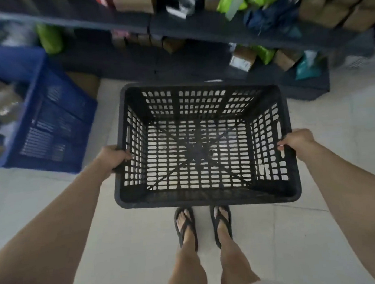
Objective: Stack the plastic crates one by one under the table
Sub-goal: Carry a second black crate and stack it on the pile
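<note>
Black perforated plastic crate (204,140) is held level above the tiled floor (321,232), gripped at its side rims so it can be carried. The left hand (113,157) and right hand (297,140) are each curled over a rim. Nothing lies inside it. Packages are seen in the blue crate (47,120) nearby.

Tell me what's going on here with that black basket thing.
A person is carrying an empty black plastic crate, left hand on its left rim and right hand on its right rim. It is held up over the tiled floor, above their sandalled feet. A blue crate with items inside sits to the left, and dark shelves stand ahead.
</note>
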Action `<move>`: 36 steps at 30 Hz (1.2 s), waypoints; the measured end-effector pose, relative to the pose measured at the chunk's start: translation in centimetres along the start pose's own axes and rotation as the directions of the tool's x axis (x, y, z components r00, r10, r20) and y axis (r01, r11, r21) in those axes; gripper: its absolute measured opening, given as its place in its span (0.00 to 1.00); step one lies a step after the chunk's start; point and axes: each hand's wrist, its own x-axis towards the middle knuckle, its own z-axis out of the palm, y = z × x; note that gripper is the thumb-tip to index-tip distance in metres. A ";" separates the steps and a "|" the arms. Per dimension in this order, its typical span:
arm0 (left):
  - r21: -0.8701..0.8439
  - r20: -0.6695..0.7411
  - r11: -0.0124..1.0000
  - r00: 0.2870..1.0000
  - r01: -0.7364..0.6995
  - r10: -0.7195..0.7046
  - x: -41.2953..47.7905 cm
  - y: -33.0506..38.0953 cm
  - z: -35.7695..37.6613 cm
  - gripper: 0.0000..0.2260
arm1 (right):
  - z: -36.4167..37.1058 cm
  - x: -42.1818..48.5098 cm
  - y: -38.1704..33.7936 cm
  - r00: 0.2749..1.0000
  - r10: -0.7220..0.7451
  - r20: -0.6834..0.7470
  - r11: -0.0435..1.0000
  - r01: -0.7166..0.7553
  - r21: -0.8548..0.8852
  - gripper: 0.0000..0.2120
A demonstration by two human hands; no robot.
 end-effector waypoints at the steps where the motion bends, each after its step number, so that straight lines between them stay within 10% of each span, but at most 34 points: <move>1: 0.043 0.010 0.998 0.999 -0.052 0.051 -1.3 2.2 -0.2 0.13 | -2.4 -0.9 -0.3 1.000 -0.011 -0.028 1.000 0.012 0.022 0.09; 17: 0.317 0.228 0.697 0.765 -0.643 0.602 -19.5 29.5 24.7 0.12 | -39.1 -4.8 14.2 0.907 0.006 -0.422 0.997 0.029 0.076 0.05; 36: 0.284 0.409 0.574 0.639 -0.768 0.652 -33.0 53.3 65.9 0.10 | -72.0 21.5 30.4 0.757 0.210 -0.619 0.879 0.131 0.458 0.07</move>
